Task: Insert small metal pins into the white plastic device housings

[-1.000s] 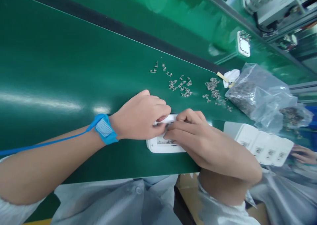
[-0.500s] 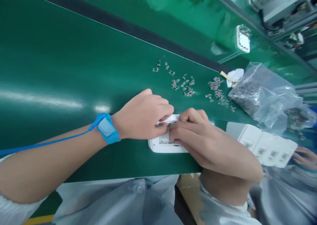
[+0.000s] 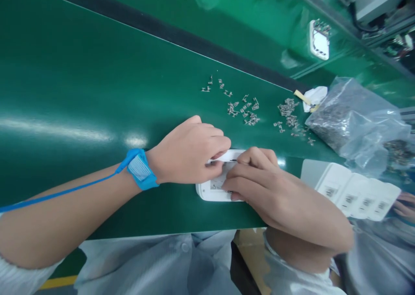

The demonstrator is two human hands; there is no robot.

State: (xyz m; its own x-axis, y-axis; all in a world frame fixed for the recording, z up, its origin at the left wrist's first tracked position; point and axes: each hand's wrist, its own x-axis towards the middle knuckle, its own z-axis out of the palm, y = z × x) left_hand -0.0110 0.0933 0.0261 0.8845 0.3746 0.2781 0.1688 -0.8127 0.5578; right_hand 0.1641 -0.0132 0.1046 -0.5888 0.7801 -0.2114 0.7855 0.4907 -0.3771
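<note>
A white plastic housing with rounded corners lies on the green bench under both hands. My left hand, with a blue wrist strap, is closed at the housing's upper left, thumb and curled fingers gripping its edge. My right hand is closed over the right part of the housing, its fingertips bent down into the recess. Whatever its fingers hold there is hidden. Small metal bits show inside the recess. Past the hands lie loose small metal contact pieces.
Another pile of metal pieces lies farther right. Beyond it rests a clear plastic bag full of metal parts. White housings stand in a row at right, near another person's hand. A white device sits behind the dark strip.
The view has shifted slightly, so the bench items appear farther right. My right hand's fingers have moved a little within the housing. The left hand keeps its grip.
</note>
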